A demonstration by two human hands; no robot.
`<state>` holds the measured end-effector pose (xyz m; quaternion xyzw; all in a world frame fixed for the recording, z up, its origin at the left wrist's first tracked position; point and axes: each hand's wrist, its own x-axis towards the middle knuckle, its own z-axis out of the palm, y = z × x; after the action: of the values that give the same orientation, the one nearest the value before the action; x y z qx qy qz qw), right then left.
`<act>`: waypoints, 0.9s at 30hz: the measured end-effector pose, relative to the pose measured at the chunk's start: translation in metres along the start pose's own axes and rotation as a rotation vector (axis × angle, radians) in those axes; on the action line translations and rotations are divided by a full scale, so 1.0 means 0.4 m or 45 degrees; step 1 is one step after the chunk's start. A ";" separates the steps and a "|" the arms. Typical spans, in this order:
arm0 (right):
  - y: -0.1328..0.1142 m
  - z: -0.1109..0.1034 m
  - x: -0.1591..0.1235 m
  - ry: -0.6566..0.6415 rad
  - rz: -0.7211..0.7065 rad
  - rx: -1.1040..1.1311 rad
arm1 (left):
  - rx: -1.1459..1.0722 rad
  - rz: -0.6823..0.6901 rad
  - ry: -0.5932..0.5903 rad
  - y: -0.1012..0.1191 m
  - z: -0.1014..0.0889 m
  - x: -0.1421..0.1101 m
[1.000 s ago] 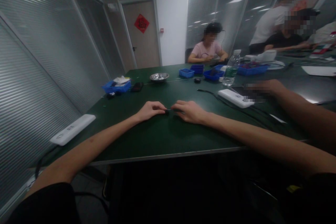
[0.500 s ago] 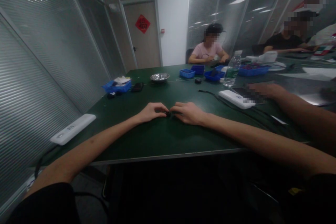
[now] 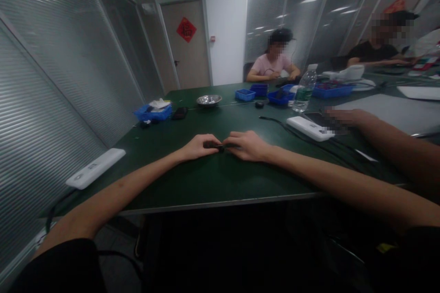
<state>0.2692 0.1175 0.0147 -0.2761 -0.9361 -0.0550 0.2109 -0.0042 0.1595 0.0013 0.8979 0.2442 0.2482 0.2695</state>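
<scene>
Just above the green table [image 3: 206, 183], a small dark piece [image 3: 221, 149] sits between my two hands; its kind is too small to make out. My left hand [image 3: 199, 147] is closed in a pinch on it, thumb and forefinger meeting at its left side. From the other side my right hand [image 3: 249, 145] curls its fingers up to the same piece, fingertips drawn together. Whether the right fingertips hold a separate small part cannot be seen.
A metal bowl [image 3: 209, 100] and a blue tray [image 3: 153, 111] stand farther back. White power strips [image 3: 96, 168] lie left and right, a black cable [image 3: 275, 121] beside the right one. A water bottle [image 3: 305, 89] stands near a neighbour's hand [image 3: 347, 116]. Another person [image 3: 273, 66] sits across.
My hands stay almost in place, with only slight finger movement around the small dark piece. At the right, the neighbour's hand and the flat grey sheet beside it have shifted a little.
</scene>
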 end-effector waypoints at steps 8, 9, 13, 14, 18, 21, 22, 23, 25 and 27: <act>0.011 -0.011 -0.007 -0.012 0.011 -0.029 | -0.005 -0.003 -0.038 0.001 -0.001 0.000; 0.010 -0.010 -0.005 -0.015 0.009 -0.035 | -0.011 -0.001 -0.039 -0.001 -0.001 -0.001; 0.004 -0.010 -0.001 -0.021 -0.013 -0.032 | -0.021 0.013 -0.046 -0.006 -0.002 -0.001; 0.004 -0.011 -0.001 -0.022 -0.018 -0.030 | -0.019 0.019 -0.047 -0.007 -0.002 -0.001; 0.014 -0.016 -0.006 -0.033 -0.015 -0.039 | -0.002 0.023 -0.044 -0.008 -0.002 0.000; 0.019 -0.018 -0.008 -0.046 -0.038 -0.031 | -0.006 0.001 -0.039 -0.008 -0.001 0.000; 0.019 -0.017 -0.007 -0.051 -0.046 -0.029 | -0.016 -0.005 -0.039 -0.008 0.000 0.000; 0.017 -0.016 -0.007 -0.055 -0.052 -0.032 | -0.028 -0.009 -0.040 -0.007 -0.001 0.000; 0.012 -0.012 -0.004 -0.067 -0.049 -0.053 | -0.055 -0.010 -0.039 -0.007 -0.001 0.000; 0.006 -0.007 -0.003 -0.072 -0.035 -0.080 | -0.068 -0.011 -0.038 -0.007 -0.003 -0.001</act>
<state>0.2724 0.1184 0.0168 -0.2711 -0.9432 -0.0795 0.1746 -0.0059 0.1616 0.0004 0.8929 0.2373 0.2400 0.2980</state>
